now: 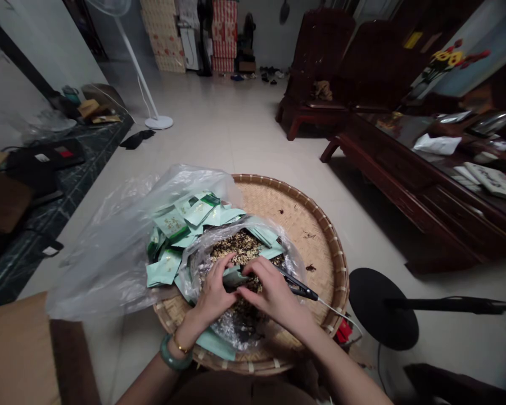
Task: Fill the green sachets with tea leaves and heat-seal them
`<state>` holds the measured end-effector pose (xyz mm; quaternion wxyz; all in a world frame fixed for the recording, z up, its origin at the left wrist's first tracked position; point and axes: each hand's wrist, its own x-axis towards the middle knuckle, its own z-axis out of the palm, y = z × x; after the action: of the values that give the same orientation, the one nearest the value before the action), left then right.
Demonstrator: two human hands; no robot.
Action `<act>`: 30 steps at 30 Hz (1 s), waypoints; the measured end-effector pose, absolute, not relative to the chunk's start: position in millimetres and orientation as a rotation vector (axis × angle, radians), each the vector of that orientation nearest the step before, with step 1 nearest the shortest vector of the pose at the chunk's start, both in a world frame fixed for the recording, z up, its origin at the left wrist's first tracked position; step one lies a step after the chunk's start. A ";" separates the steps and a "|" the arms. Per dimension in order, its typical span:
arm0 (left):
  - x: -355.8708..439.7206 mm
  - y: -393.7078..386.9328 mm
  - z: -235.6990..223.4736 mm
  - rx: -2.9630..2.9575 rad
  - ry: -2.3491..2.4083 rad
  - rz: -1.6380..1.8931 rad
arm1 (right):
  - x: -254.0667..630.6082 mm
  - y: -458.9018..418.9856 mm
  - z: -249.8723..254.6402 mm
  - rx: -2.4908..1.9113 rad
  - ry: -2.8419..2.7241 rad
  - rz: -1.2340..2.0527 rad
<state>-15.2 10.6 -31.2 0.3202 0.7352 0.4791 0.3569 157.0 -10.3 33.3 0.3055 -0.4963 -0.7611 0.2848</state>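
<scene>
I grip a small green packet between the thumbs and fingertips of my left hand and right hand, over the dried mix at the middle of a round woven tray, with other packets heaped on the tray's left
</scene>
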 end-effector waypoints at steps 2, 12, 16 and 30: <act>-15.6 10.3 -33.1 1.932 1.261 0.952 | 155.4 -11.0 31.4 -1.358 -2.068 0.740; -15.6 10.4 -27.4 1.906 1.215 0.998 | 157.3 -9.5 39.2 -1.357 -2.170 0.705; -11.9 9.9 -30.7 1.862 1.205 1.094 | 165.2 -9.9 44.7 -1.186 -2.072 0.706; -10.9 10.5 -36.9 1.789 1.061 1.070 | 162.3 -9.7 60.2 -0.964 -2.045 0.593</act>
<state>-10.9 10.5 -36.9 0.3905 0.7041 0.4177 0.4211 162.3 -9.7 60.2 0.3914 -0.3794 -0.8051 0.2335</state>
